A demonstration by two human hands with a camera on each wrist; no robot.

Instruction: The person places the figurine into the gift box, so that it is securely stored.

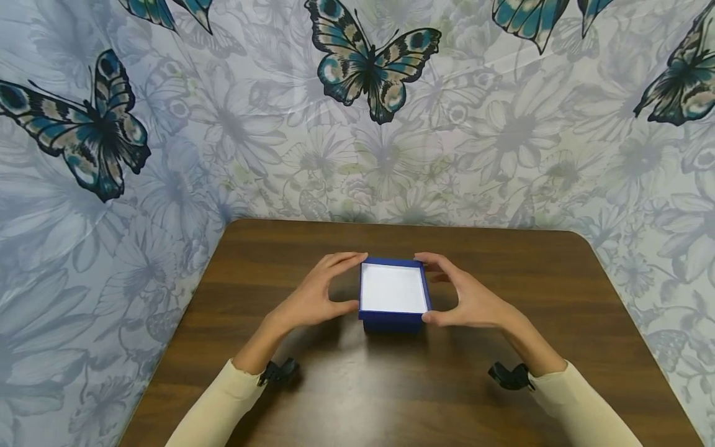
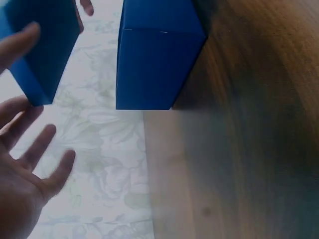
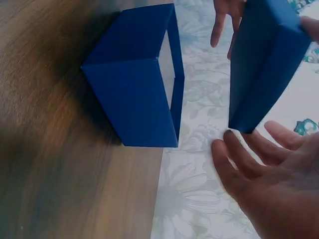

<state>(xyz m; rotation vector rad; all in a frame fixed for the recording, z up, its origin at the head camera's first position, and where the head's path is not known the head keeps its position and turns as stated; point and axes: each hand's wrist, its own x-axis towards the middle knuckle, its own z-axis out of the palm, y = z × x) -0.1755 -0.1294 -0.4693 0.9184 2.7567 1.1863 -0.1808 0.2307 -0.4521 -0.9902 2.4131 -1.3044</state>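
Observation:
A shallow blue box lid (image 1: 393,288), white within its blue edges on the upward side, is held level between both hands. My left hand (image 1: 310,299) grips its left side, fingertips at the far corner and thumb near the close corner. On the opposite side my right hand (image 1: 475,299) holds it the same way. Below stands the deeper blue box (image 1: 393,326), mostly covered by the lid in the head view. Both wrist views show a gap between lid and box. The box (image 3: 134,94) is open at the top, with a white inside showing in the right wrist view.
The box stands on a brown wooden table (image 1: 268,261) with rounded far corners. Behind the table hangs a pale floral backdrop (image 1: 234,143) with teal butterflies. Dark straps with small devices (image 1: 509,376) sit on both wrists.

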